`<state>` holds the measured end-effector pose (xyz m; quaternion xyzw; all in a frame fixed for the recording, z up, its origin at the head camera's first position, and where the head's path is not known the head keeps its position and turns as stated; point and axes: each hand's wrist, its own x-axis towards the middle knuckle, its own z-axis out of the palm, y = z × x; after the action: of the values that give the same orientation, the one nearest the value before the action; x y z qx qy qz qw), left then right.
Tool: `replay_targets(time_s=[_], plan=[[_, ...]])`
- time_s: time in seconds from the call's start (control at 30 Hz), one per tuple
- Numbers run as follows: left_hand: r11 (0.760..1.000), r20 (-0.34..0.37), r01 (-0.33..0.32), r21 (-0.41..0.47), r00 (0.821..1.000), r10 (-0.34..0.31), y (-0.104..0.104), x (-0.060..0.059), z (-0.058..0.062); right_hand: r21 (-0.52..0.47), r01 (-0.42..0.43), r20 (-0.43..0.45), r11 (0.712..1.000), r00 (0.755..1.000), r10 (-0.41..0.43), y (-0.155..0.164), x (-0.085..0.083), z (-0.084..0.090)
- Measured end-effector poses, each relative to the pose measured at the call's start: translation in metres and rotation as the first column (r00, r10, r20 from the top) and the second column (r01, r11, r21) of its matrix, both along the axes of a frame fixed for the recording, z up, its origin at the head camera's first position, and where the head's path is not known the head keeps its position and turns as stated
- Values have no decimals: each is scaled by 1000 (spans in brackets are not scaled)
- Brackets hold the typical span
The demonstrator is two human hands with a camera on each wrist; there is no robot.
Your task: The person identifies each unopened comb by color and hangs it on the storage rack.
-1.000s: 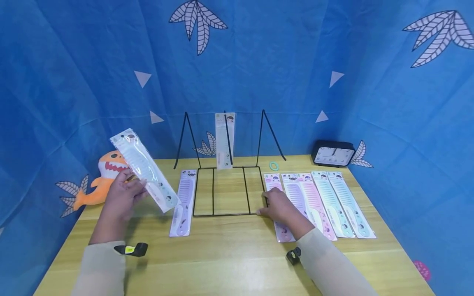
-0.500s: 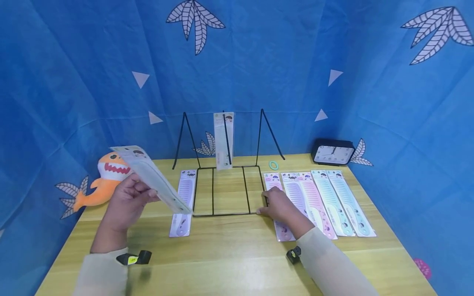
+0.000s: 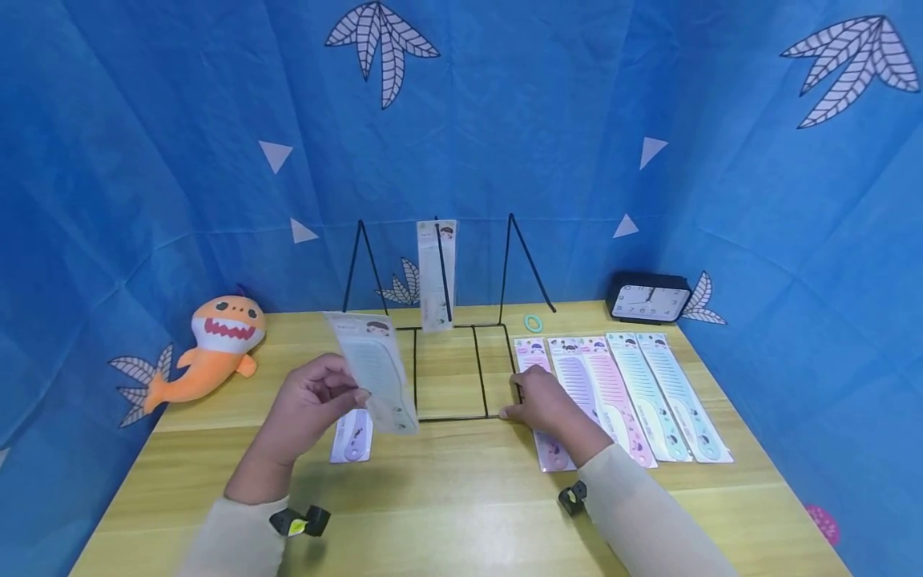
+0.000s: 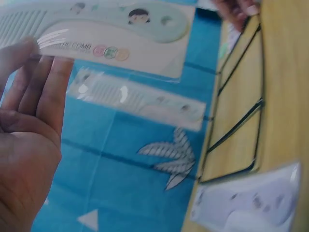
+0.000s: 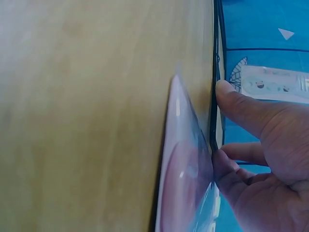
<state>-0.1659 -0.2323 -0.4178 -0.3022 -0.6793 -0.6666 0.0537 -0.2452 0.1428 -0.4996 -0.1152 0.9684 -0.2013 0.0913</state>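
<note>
My left hand (image 3: 306, 417) pinches a packaged pale-green comb (image 3: 378, 377) between thumb and fingers, above the table and in front of the black wire rack (image 3: 450, 418). The left wrist view shows the comb's handle (image 4: 159, 19) with a printed cartoon face. Another packaged comb (image 3: 429, 280) hangs on the rack's middle hook. My right hand (image 3: 544, 405) holds the rack's near right corner; the right wrist view has its thumb against the wire (image 5: 215, 106). A packaged purple comb (image 3: 353, 441) lies left of the rack, partly covered by the held pack.
To the right lie several packaged combs (image 3: 613, 385) in pink, purple and green; the nearest, a pink comb (image 3: 554, 457), is partly under my right hand. Behind them stand a black clock (image 3: 649, 300) and a teal ring (image 3: 534, 323). An orange shark plush (image 3: 216, 344) sits at left.
My left hand has carried the packaged comb rightward to the rack's left side, turning it more upright. The shark is uncovered, the purple comb more covered. My right hand stays at the corner.
</note>
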Motion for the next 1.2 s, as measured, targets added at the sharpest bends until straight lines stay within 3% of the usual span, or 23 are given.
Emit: replay_targets(time_s=[0.37, 0.6, 0.8, 1.03, 1.2], plan=[[978, 166, -66, -198, 981, 99, 41, -9, -10, -4, -1, 0, 1000, 1000, 1, 1, 0, -3], [980, 251, -52, -191, 963, 100, 56, -9, -18, -15, 7, 6, 1000, 1000, -6, 0, 1, -3], [979, 245, -59, -193, 964, 106, 71, -6, -30, -15, 0, 0, 1000, 1000, 0, -1, 1, -4], [975, 224, -96, -202, 964, 141, 80, -7, -32, -5, -12, -40, 1000, 999, 12, 1, -1, -2], [974, 223, -88, -209, 966, 135, 83, -10, -34, -16, 2, -13, 1000, 1000, -3, 1, -1, 0]])
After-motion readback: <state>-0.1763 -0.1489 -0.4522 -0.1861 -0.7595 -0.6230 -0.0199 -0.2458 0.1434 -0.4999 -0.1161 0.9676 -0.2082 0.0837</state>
